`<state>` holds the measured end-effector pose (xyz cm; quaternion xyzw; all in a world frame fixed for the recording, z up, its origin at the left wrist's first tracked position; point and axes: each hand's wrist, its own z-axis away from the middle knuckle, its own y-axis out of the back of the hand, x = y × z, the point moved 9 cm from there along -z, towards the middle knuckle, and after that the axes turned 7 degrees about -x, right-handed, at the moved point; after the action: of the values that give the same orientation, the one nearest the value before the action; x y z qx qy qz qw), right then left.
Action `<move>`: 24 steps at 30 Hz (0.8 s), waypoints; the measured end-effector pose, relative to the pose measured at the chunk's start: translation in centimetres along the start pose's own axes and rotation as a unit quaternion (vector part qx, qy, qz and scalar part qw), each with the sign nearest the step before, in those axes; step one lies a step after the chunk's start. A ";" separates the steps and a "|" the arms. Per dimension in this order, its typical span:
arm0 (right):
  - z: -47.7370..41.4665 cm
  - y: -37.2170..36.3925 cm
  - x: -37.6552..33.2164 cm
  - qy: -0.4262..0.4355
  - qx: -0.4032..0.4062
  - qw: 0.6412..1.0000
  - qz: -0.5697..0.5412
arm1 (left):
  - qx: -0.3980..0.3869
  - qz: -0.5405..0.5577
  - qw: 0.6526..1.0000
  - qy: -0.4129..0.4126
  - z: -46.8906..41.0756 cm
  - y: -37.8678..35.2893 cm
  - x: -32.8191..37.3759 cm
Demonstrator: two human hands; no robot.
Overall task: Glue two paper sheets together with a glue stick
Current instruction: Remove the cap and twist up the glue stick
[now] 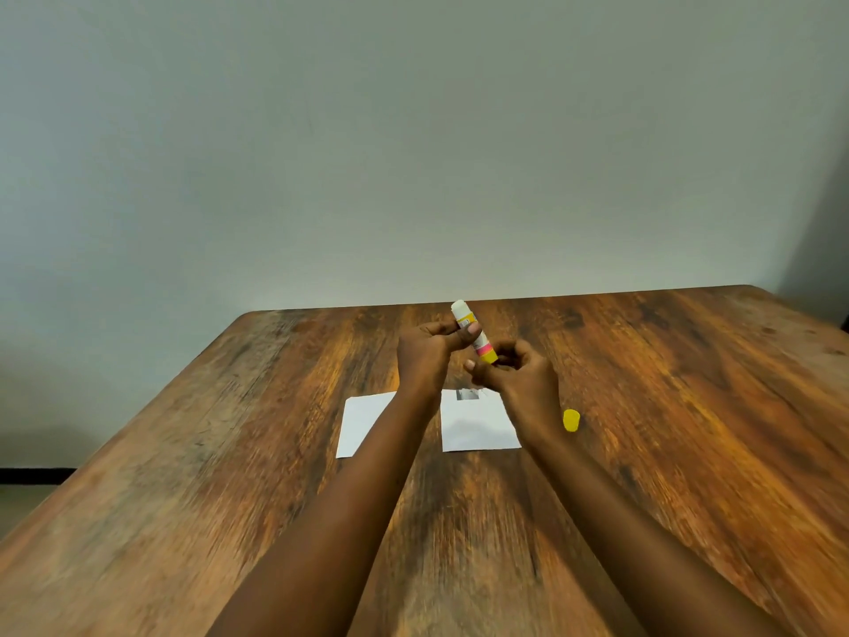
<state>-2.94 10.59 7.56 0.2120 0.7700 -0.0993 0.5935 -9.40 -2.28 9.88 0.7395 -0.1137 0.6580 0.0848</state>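
Observation:
I hold an uncapped glue stick (473,332) tilted above the table, its white glue tip pointing up and away. My left hand (425,349) grips its upper body with thumb and fingers. My right hand (514,372) pinches the yellow bottom end. Its yellow cap (571,420) lies on the wood to the right of my right wrist. Two white paper sheets lie flat under my arms: the left sheet (363,422) is partly hidden by my left forearm, and the right sheet (475,425) has a small grey printed mark at its far edge.
The wooden table (666,383) reaches back to a plain pale wall. Its far edge runs just beyond my hands, and its left edge slants toward me, with floor visible at the lower left.

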 end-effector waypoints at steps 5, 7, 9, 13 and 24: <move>-0.3 -0.8 1.2 -0.089 -0.026 0.982 -0.162 | -0.005 0.007 1.000 -0.004 0.1 -0.1 0.1; 0.3 -2.8 2.5 -0.219 -0.105 0.908 -0.343 | -0.015 0.008 1.000 -0.003 0.1 -0.2 0.1; 1.1 -4.2 2.8 -0.286 -0.163 0.838 -0.435 | -0.024 0.006 1.000 -0.005 0.3 -0.5 0.3; 0.4 -2.9 2.3 -0.187 -0.119 0.917 -0.331 | -0.010 0.000 1.000 -0.006 0.3 -0.2 0.4; 0.3 -3.4 2.6 -0.234 -0.133 0.887 -0.375 | -0.009 0.008 1.000 -0.003 0.2 -0.2 0.5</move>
<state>-4.71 7.98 4.63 -0.2028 0.6370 -0.2583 0.6974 -9.11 -2.21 10.39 0.7395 -0.1260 0.6557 0.0857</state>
